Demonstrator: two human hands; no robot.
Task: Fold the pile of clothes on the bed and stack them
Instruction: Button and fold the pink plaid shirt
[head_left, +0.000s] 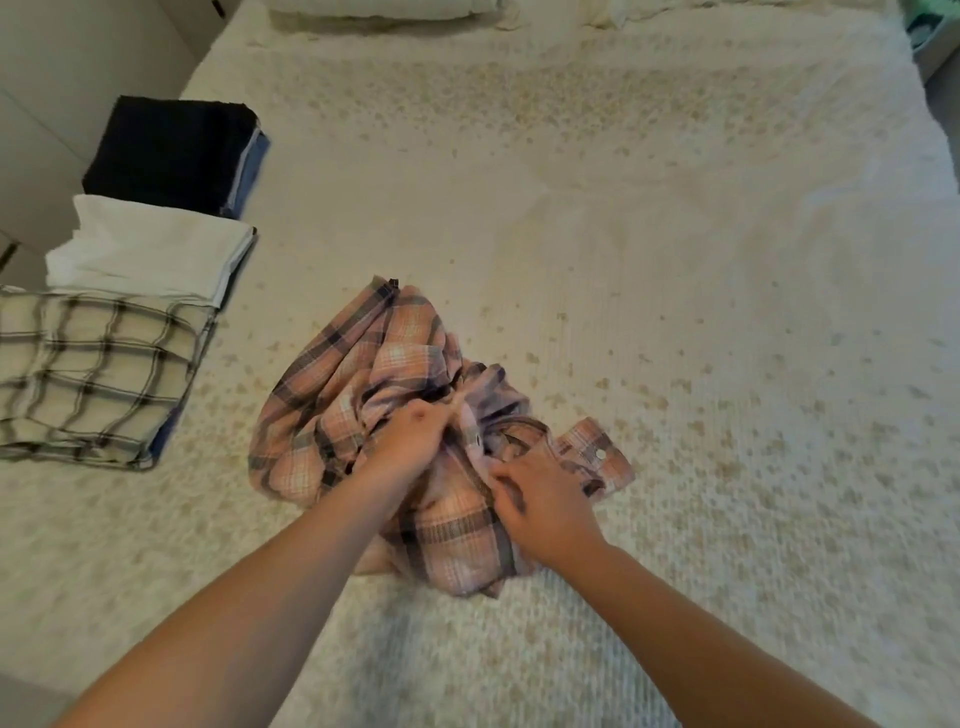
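Note:
A crumpled pink plaid shirt (353, 395) lies bunched on the bed (675, 260), slightly left of centre. My left hand (415, 434) grips a fold of cloth near the top of the heap, fingers curled into it. My right hand (535, 499) pinches the fabric just to the right, beside the buttoned cuff (597, 454) that sticks out. Along the bed's left edge stand three folded stacks: a beige checked one (93, 374) nearest, a white one (150, 254) behind it, and a black one (171, 156) with blue layers under it.
The cream patterned bedspread stretches wide to the right and toward the far end. Pillows (384, 10) lie at the head of the bed. A pale wall or wardrobe (62, 78) runs along the left side.

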